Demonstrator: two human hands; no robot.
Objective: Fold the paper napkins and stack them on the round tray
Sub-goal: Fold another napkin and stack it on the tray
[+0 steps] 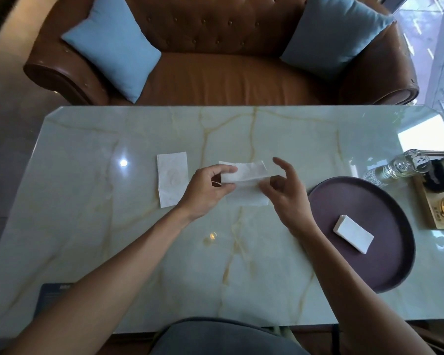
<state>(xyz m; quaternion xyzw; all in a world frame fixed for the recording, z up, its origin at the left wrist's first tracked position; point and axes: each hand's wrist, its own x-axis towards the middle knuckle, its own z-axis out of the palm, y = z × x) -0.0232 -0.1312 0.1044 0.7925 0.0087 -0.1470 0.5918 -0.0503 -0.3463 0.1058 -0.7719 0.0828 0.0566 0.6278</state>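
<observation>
Finding: napkin (244, 172) light, limp, easily torn; my left hand (205, 192) pinches one end, my right hand (286, 193) seemingly the other

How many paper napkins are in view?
3. One flat white paper napkin on the marble table, left; one half-folded napkin held by left hand and right hand; one folded napkin on the round dark tray, possibly hiding more.

Past the far edge of your marble counter (139, 252) stands a brown leather sofa (228, 78), with a left cushion (113, 47) and a right cushion (336, 34), both blue. At the counter's right edge, clear glassware (397, 166) sits beside a wooden tray (431, 216). A dark card (54, 295) lies at the near left corner.
</observation>
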